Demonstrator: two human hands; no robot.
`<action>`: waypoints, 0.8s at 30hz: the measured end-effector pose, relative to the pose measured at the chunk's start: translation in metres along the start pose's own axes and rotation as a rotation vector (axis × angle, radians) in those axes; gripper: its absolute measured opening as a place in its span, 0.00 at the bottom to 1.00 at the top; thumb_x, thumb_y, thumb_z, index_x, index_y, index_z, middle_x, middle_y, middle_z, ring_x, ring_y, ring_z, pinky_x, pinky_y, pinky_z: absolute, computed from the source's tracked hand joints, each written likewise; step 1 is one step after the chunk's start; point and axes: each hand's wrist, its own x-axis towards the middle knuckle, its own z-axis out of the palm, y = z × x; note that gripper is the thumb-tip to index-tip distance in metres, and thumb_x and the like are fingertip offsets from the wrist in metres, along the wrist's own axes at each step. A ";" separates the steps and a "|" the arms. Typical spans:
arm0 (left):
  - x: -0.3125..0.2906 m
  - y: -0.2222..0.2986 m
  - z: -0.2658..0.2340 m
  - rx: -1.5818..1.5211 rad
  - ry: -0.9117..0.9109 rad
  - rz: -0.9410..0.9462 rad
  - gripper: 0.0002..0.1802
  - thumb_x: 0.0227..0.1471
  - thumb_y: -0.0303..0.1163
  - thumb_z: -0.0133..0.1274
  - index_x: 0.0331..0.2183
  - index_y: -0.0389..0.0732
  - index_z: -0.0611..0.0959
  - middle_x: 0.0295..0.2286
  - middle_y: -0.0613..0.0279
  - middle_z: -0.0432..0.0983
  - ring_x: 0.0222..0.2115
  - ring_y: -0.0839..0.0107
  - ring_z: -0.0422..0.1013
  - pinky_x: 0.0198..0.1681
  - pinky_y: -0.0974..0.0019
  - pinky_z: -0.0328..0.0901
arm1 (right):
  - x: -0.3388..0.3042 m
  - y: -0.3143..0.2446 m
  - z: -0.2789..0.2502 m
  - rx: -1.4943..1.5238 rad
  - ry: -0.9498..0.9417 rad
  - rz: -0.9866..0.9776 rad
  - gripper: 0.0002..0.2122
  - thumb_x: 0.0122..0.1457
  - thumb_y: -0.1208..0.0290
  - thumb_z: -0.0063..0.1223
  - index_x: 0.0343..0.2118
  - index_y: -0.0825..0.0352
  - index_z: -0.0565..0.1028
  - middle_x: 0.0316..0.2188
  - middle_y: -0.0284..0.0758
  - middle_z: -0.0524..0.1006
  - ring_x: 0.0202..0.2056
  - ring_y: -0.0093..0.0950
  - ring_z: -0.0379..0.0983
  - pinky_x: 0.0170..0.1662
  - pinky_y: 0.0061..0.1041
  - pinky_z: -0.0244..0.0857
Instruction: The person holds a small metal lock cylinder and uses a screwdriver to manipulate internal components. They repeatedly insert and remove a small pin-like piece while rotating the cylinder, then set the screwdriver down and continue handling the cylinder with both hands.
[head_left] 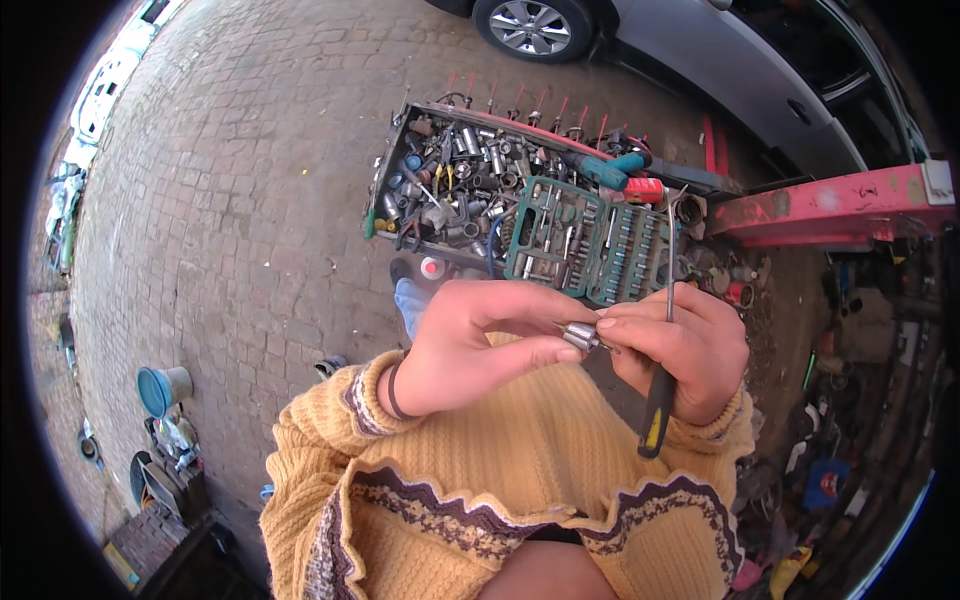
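Observation:
Between the thumb and fingers of my left hand point(465, 345) is a small shiny cylindrical metal part point(580, 336), closed in a pinch. My right hand point(695, 345) is closed around a screwdriver point(657, 412) with a black and yellow handle. Its long thin shaft points away from me, and the handle hangs below the palm. The right thumb and fingertips also meet at the near right end of the metal part, where a thin dark tip shows. What lies under those fingertips is partly hidden. Both hands are in front of my yellow knitted sweater point(500, 430).
Ahead stands a metal tray point(385, 185) heaped with sockets and loose tools. An open green socket case point(597, 240) rests at its right, near a teal-handled tool point(600, 172) and a red can point(643, 190). A red lift arm point(820, 207) and a grey car point(730, 75) are beyond.

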 end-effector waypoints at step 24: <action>0.003 -0.013 0.008 0.270 0.175 0.210 0.13 0.47 0.25 0.63 0.38 0.36 0.85 0.30 0.57 0.80 0.30 0.64 0.76 0.34 0.67 0.70 | -0.005 -0.002 0.015 -0.391 0.022 -0.192 0.14 0.51 0.71 0.60 0.38 0.74 0.74 0.24 0.33 0.76 0.20 0.24 0.68 0.21 0.22 0.62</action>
